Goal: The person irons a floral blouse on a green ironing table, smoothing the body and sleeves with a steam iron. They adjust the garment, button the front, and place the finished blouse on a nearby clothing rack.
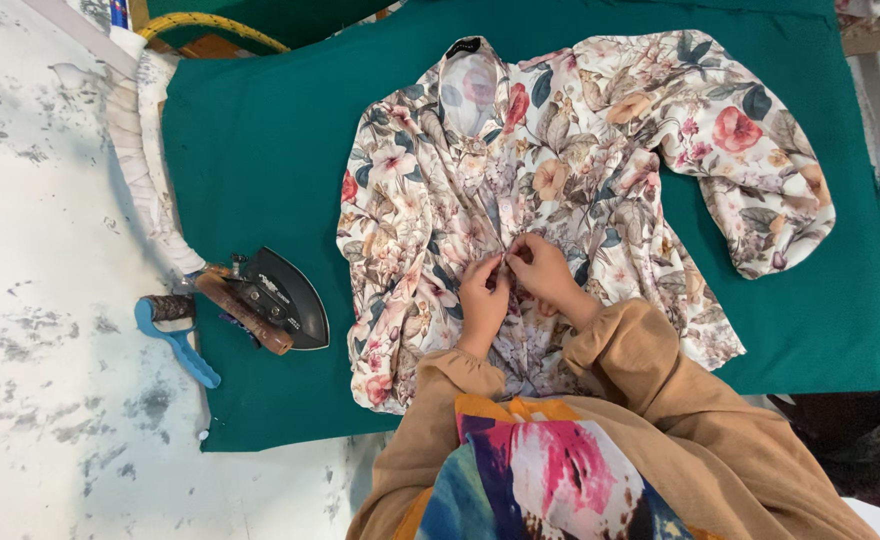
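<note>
Both hands, left hand (482, 300) and right hand (543, 272), pinch my floral blouse (560, 170) placket; iron (278, 300) sits at 9 o'clock, snagged fabric could drag into it.

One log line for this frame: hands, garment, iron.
left hand: pinching blouse front | right hand: pinching same spot | floral blouse: flat on green cloth | iron: left of blouse, untouched

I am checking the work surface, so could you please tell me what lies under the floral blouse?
The floral blouse lies flat on a green cloth that shows on all sides. Whatever is beneath the cloth, and the cloth directly under the blouse, is covered.
</note>
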